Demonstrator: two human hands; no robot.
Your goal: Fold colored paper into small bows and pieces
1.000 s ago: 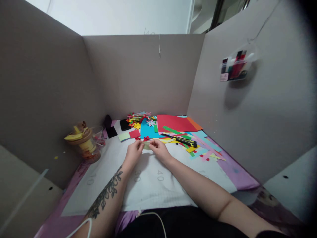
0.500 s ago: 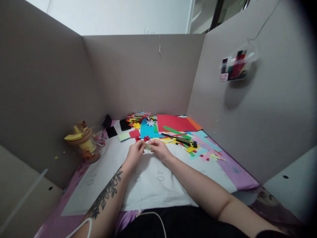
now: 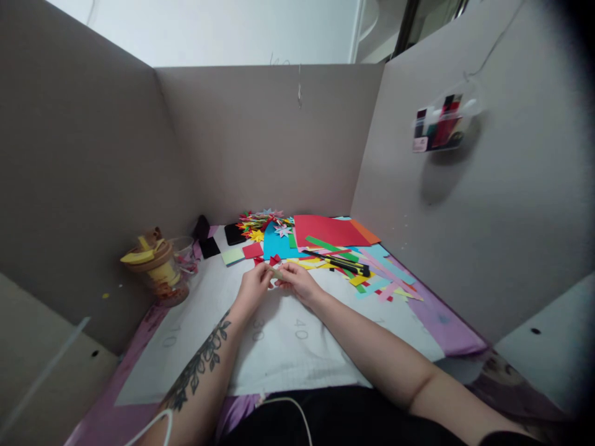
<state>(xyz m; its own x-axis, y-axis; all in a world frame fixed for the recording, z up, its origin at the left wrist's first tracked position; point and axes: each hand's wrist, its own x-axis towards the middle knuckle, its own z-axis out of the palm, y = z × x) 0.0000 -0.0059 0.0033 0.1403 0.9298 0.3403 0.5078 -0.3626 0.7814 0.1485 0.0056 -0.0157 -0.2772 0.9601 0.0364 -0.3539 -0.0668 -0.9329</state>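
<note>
My left hand (image 3: pixel 252 289) and my right hand (image 3: pixel 297 282) meet over the white numbered mat (image 3: pixel 279 347). Both pinch a small pale green paper piece (image 3: pixel 276 273) between their fingertips, and most of it is hidden by the fingers. Small red folded paper bits (image 3: pixel 275 259) lie just beyond the hands. A black and yellow utility knife (image 3: pixel 341 262) rests to the right of my right hand among coloured paper strips (image 3: pixel 385 286).
Red paper sheets (image 3: pixel 328 230) and a blue sheet (image 3: pixel 275 245) lie at the back with a heap of folded paper stars (image 3: pixel 260 222). A jar with a yellow lid (image 3: pixel 155 267) stands at the left. Grey partition walls enclose the desk; a clear holder (image 3: pixel 441 124) hangs on the right wall.
The pale green paper has turned narrower between the fingers, and my right hand has shifted slightly toward the left hand. The arms stay in place.
</note>
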